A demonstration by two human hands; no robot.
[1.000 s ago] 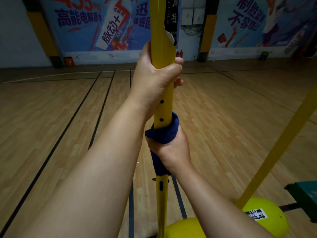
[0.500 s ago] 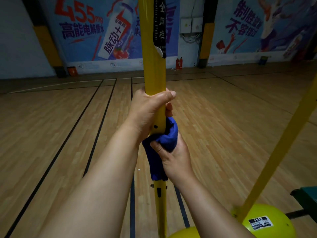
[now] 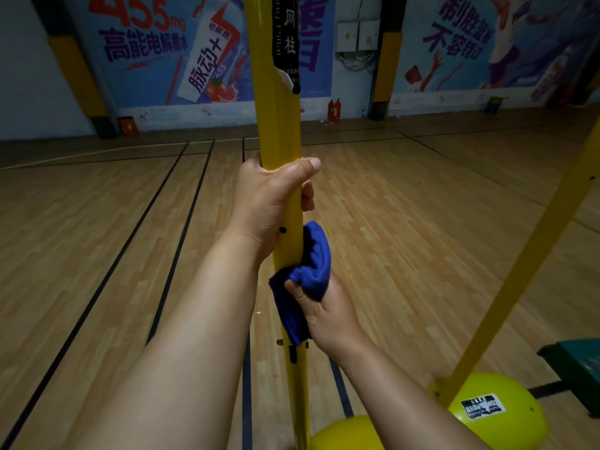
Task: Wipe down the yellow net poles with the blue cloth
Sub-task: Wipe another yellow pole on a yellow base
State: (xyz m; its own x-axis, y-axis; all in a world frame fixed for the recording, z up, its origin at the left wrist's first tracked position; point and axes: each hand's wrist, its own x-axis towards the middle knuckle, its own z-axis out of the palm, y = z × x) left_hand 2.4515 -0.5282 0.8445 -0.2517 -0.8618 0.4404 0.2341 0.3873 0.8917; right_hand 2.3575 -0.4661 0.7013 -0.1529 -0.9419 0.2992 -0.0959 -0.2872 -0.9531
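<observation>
The left hand (image 3: 271, 203) grips the upright yellow net pole (image 3: 276, 125). Just below it, the right hand (image 3: 328, 313) clutches the blue cloth (image 3: 303, 280), bunched against the pole's right side.

We see a wooden court floor (image 3: 97, 254) with dark painted lines, bearing two rounded yellow pole bases (image 3: 500, 414) and a dark green box (image 3: 574, 368).

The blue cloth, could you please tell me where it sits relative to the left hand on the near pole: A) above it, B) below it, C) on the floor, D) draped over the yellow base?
B: the blue cloth, gripped by the right hand against the yellow pole, lies just below the left hand.
</observation>
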